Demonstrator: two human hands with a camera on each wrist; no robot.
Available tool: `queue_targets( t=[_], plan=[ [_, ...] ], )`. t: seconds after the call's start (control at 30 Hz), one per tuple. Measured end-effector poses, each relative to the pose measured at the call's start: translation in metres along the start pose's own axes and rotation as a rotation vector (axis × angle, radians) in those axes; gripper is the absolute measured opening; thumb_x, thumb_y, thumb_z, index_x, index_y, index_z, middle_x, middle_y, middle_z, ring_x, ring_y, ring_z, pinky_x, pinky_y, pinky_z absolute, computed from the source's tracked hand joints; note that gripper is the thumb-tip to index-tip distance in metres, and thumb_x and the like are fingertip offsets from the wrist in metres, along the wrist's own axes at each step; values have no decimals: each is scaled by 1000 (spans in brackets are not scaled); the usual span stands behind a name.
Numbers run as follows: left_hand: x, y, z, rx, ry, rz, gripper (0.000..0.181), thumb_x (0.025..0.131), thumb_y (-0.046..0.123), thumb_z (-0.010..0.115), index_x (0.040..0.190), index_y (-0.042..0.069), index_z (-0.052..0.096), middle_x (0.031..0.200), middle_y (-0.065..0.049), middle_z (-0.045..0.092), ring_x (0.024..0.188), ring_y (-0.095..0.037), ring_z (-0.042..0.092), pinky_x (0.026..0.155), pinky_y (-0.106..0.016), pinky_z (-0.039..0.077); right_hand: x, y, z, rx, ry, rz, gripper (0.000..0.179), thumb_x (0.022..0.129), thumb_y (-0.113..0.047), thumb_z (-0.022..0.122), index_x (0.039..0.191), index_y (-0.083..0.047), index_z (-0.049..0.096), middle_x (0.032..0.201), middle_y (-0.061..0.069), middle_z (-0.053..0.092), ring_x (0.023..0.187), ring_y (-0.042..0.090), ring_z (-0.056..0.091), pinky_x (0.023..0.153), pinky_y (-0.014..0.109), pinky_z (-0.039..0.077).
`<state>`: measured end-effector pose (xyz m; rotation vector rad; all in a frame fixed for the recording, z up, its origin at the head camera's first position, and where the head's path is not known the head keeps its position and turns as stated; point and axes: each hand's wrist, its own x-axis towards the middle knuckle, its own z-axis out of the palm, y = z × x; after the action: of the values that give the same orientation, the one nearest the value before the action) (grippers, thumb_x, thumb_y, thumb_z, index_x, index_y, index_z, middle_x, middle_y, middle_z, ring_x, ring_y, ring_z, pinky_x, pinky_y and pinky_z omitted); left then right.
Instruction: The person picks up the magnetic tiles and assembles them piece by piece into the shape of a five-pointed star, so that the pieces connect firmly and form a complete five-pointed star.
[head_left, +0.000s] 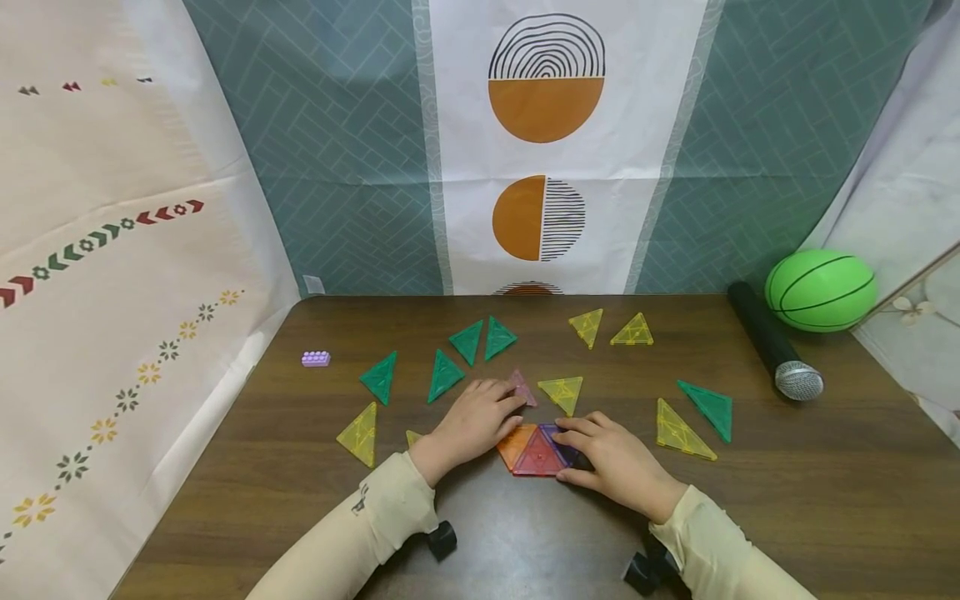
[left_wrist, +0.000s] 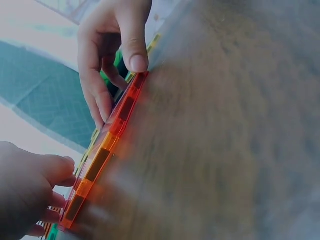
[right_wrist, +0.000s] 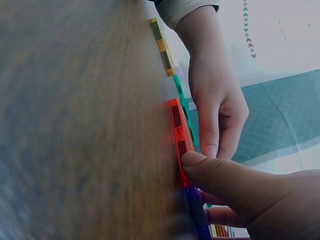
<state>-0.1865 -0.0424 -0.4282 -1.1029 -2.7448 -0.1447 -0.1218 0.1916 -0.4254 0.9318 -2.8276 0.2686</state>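
A red triangular magnetic tile (head_left: 538, 457) lies flat between an orange tile (head_left: 514, 443) and a purple tile (head_left: 555, 435), edges together. My right hand (head_left: 618, 467) grips the purple tile, thumb at the near edge by the red corner and fingers over the far side. In the right wrist view the thumb (right_wrist: 195, 160) presses on the red edge. My left hand (head_left: 474, 421) reaches over from the left, its fingertips touching a small pink triangular tile (head_left: 523, 390) behind the row. Its thumb is close to the orange tile. The left wrist view shows the orange edge (left_wrist: 97, 165) beside that hand.
Green triangular tiles (head_left: 446, 375) and yellow ones (head_left: 360, 435) lie scattered around, with a yellow tile (head_left: 562, 393) just behind the row. A purple toy brick (head_left: 316, 358) sits far left. At the right are a microphone (head_left: 776, 346) and a green ball (head_left: 821, 290).
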Motion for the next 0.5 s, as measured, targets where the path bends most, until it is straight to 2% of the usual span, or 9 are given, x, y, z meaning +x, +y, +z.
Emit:
queue_targets(
  t=[0.23, 0.5],
  plan=[
    [-6, 2, -1, 25, 37, 36, 36, 97, 37, 55, 124, 17, 66, 128, -4, 62, 118, -21, 57, 104, -39, 44, 0, -1, 0, 8, -3, 4, 48, 84, -46, 70, 119, -12, 69, 128, 4, 63, 103, 19, 57, 86, 37, 54],
    [-12, 5, -2, 17, 45, 36, 37, 96, 40, 56, 123, 17, 66, 127, -4, 61, 119, -20, 56, 104, -39, 44, 0, 0, 0, 5, -3, 3, 48, 84, -46, 70, 119, -12, 69, 128, 4, 63, 102, 18, 57, 86, 37, 54]
  ],
)
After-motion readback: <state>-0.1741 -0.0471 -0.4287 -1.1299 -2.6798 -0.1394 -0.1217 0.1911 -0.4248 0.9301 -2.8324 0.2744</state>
